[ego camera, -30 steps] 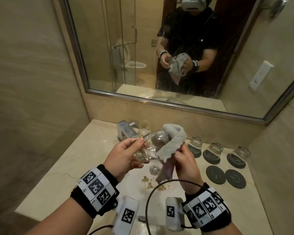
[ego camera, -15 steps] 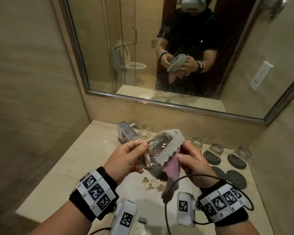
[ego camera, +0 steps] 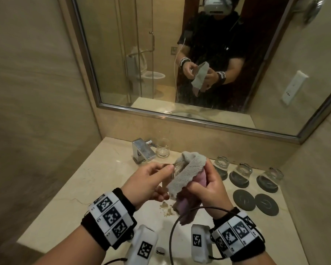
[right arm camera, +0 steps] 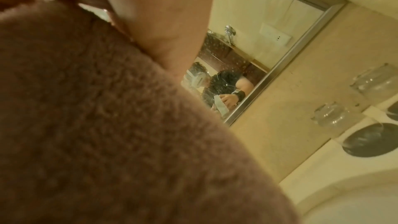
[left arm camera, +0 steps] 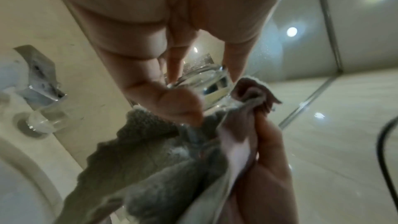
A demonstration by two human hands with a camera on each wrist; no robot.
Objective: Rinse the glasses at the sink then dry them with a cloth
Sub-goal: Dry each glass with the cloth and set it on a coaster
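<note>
Over the sink my left hand (ego camera: pixel 151 180) grips a clear glass (ego camera: pixel 175 169) by its rim end, thumb and fingers curled round it. The left wrist view shows that glass (left arm camera: pixel 206 88) between my fingertips. My right hand (ego camera: pixel 208 186) grips a grey and pink cloth (ego camera: pixel 187 173) wrapped over the glass's far end, so most of the glass is hidden. The cloth (right arm camera: pixel 107 125) fills the right wrist view. Three glasses stand upside down on dark coasters at the right, the nearest glass (ego camera: pixel 221 166) just beyond my right hand. One upright glass (ego camera: pixel 162 148) stands beside the faucet.
A chrome faucet (ego camera: pixel 142 152) sits behind the basin (ego camera: pixel 151 220), which has brown specks near the drain. Two bare coasters (ego camera: pixel 255 201) lie at the right front. A mirror (ego camera: pixel 199 64) spans the back wall and tiled walls close in on both sides.
The cloth has slid further over the glass, and my right hand has turned and shifted around it. Both hands have come a little nearer to me.
</note>
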